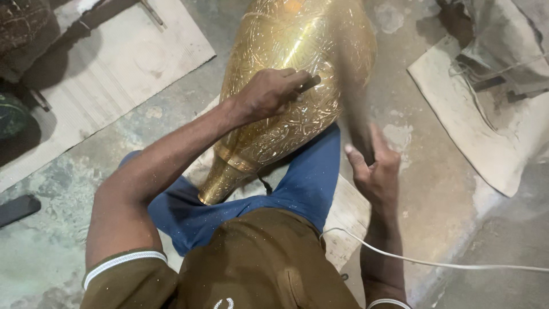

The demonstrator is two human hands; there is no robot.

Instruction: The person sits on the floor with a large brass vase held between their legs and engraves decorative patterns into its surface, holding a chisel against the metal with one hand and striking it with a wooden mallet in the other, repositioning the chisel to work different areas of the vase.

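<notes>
A large engraved brass vase (291,46) lies tilted across my lap, its narrow neck (220,183) pointing toward my blue trousers (309,183). My left hand (266,94) rests on the vase's belly and grips a small dark chisel-like tool (309,84) whose tip touches the metal. My right hand (374,169) hovers just right of the vase, thumb and fingers raised. A motion-blurred dark streak (355,117) rises from it along the vase's side. I cannot tell what it is or whether the hand holds it.
Flat cardboard (114,68) lies on the dusty concrete floor at the left. More sheets and grey cloth (492,114) are at the right. A white cable (457,266) crosses the floor at lower right. A dark flat object (17,209) lies at the left edge.
</notes>
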